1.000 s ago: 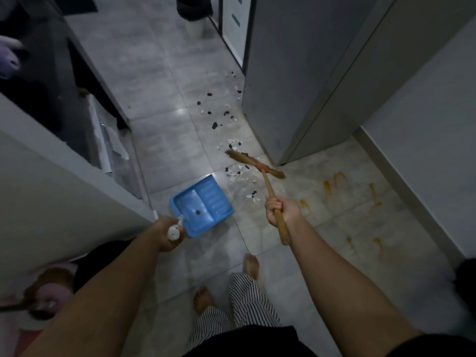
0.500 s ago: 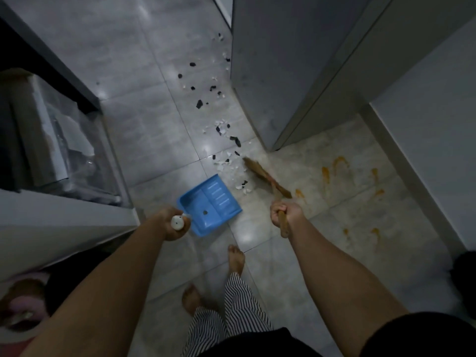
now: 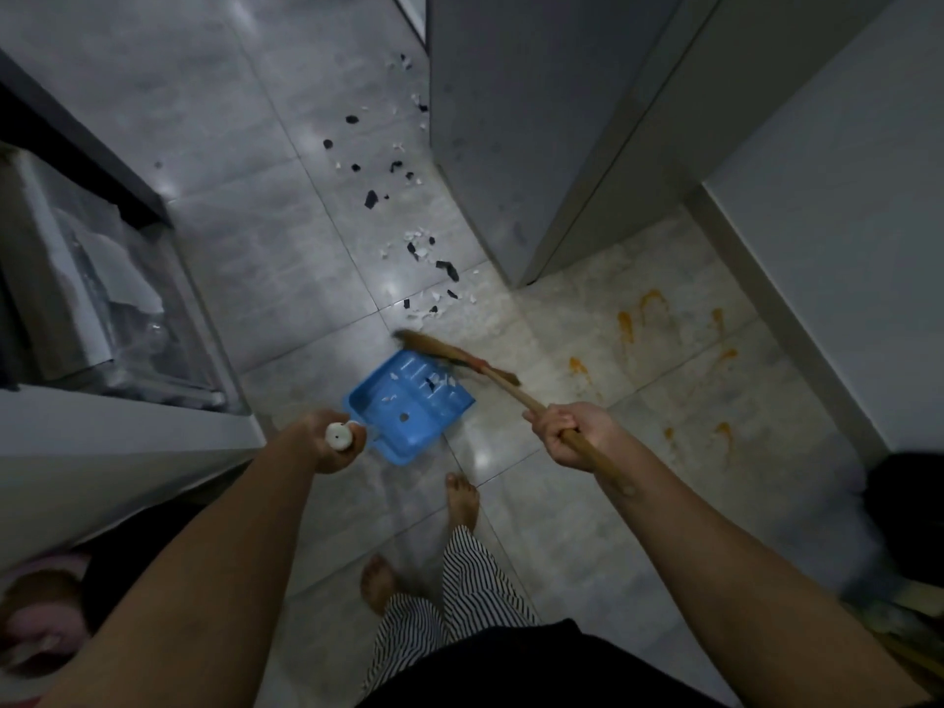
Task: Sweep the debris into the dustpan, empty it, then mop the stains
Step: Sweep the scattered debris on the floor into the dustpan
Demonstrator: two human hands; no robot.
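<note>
Broom (image 3: 459,357) now at the dustpan (image 3: 373,403) — right fingers (image 3: 554,426) grip it, left fingers (image 3: 357,435) the dustpan.

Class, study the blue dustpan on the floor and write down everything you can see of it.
The dustpan is bright blue, plastic by its look: a shallow ribbed tray with raised walls and a small round hole near the back. Its handle ends in a white cap and is held by the left hand. It sits on the grey tiled floor, mouth towards the scattered debris. A few white and black bits lie inside, and the broom bristles meet its front edge.
</note>
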